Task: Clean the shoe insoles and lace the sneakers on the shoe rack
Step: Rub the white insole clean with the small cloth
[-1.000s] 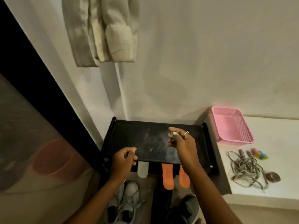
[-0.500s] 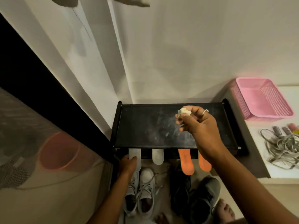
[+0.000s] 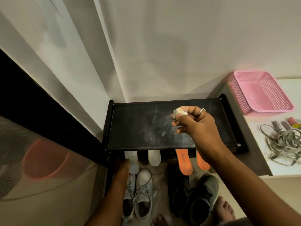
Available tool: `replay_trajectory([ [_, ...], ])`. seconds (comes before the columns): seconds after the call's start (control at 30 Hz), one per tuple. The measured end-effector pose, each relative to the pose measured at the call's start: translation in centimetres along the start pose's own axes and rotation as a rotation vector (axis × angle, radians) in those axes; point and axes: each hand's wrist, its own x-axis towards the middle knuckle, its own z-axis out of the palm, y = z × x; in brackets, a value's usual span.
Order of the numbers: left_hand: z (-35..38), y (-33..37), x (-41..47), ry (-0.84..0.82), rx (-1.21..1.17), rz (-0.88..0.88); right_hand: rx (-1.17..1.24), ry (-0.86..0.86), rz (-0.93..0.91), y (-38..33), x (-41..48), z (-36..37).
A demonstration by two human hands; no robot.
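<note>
A black shoe rack [image 3: 135,128] stands against the wall, its top shelf dusty. My right hand [image 3: 193,126] hovers over the shelf and pinches a small crumpled white wad [image 3: 179,112]. From under the shelf stick out two pale grey insoles [image 3: 154,158] and two orange insoles [image 3: 184,162]. My left hand [image 3: 123,168] is low at the rack's front left and holds the leftmost grey insole [image 3: 132,160]. On the floor below stand a pair of grey sneakers [image 3: 141,193] with laces and a pair of dark sneakers [image 3: 195,198].
A pink mesh basket [image 3: 262,93] sits on a white ledge [image 3: 276,167] to the right, beside a heap of grey laces [image 3: 283,144] and a few small items. A dark glass panel [image 3: 40,144] runs along the left. My bare feet [image 3: 224,207] are on the floor.
My left hand dropped from above the shelf to the leftmost grey insole. My right hand moved a little right over the shelf with the wad. The view tilted downward.
</note>
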Motion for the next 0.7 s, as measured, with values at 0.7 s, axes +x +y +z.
replay_trajectory([
  [0.7, -11.3, -0.6, -25.2, -0.331, -0.394, 0.149, -0.151, -0.178, -0.091, -11.6, -9.4, -0.5],
])
